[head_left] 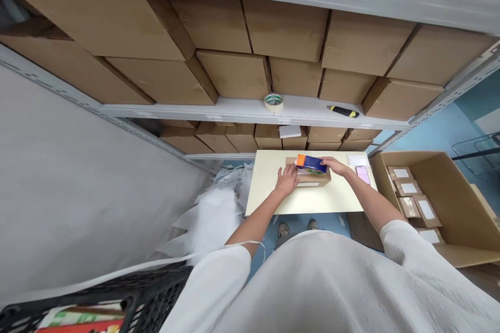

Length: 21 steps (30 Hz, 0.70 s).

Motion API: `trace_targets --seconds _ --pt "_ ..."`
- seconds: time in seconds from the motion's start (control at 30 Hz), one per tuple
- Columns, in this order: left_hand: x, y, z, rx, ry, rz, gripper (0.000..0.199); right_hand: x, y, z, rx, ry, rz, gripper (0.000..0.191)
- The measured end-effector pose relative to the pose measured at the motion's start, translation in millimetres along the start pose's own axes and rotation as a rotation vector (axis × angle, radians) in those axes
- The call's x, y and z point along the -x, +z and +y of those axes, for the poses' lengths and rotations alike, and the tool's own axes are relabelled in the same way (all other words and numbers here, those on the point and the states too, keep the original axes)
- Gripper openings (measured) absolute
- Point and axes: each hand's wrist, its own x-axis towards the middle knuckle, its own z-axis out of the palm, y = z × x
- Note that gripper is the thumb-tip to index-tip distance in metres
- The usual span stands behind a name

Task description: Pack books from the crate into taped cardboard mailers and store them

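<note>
A small brown cardboard box (323, 179) sits on the pale yellow table, with a white label on its near side. Above its top is a blue and orange tape dispenser (312, 162), a roll of tape showing beneath it. My right hand (332, 165) is closed round the dispenser's blue right end. On the left, my left hand (288, 179) rests on the box's left part with its fingers spread, close to the dispenser's orange end. The dispenser and both hands hide part of the box's top.
Shelves of cardboard boxes (287, 31) rise behind the table (269, 203). A masking tape roll (273, 103) and a utility knife (344, 111) lie on a shelf. A phone (363, 174) is on the table's right. A large open carton (461, 208) stands right, a black crate (156, 291) lower left.
</note>
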Motion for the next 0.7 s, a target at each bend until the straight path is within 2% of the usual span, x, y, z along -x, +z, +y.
trace_targets --seconds 0.17,0.3,0.53,0.63,0.7 --pt "-1.1 -0.1 -5.9 0.073 -0.004 -0.014 0.065 2.6 -6.3 -1.9 0.05 0.007 -0.014 0.045" --pt "-8.3 -10.7 -15.0 0.212 -0.031 0.022 0.062 5.3 -10.9 2.7 0.022 -0.002 -0.02 0.049" --pt "-27.2 -35.7 -19.7 0.746 -0.264 0.241 0.041 -0.4 -11.5 8.4 0.01 -0.011 -0.033 0.045" --pt "-36.1 -40.6 -14.1 0.946 -0.352 0.27 0.032 -2.7 -11.0 6.3 0.021 -0.011 -0.05 0.042" --pt "-42.0 -42.7 -10.3 1.044 -0.42 0.247 0.03 -2.9 -10.7 5.2 0.026 -0.014 -0.055 0.042"
